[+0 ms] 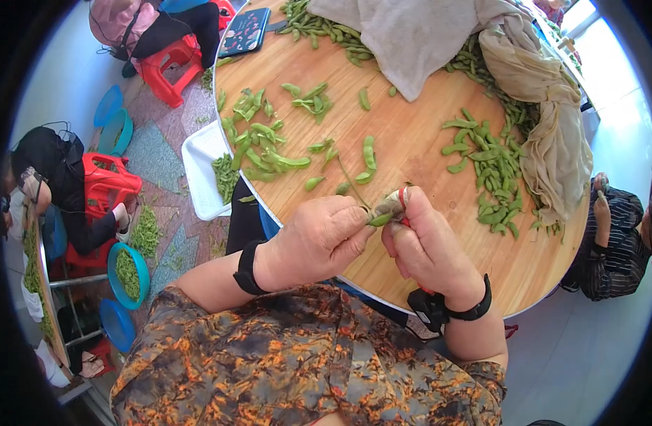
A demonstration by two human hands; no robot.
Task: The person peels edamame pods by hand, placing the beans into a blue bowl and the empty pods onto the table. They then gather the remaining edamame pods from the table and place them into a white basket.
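Observation:
My left hand [322, 233] pinches a thin green stem [353, 183] and a soybean pod [381, 219], close to the near table edge. Facing it, my right hand [432, 245] is closed, with its fingertips at the pod. A greyish cloth wrap with a red band [402, 195] covers one of its digits. Bits of red show at the right palm and below it, perhaps a tool's handle; the fingers hide most of it. Loose pods [272, 157] lie left of my hands, and a curved pod [368, 157] lies just beyond them.
The round wooden table [418, 135] bears a pod heap [492, 170] at right and a pale cloth [404, 42] over more pods. A dark-covered book [245, 31] lies at the far left. Left below stand a white basket [201, 170], blue basins [120, 325] and red stools [171, 69]. Other people sit around.

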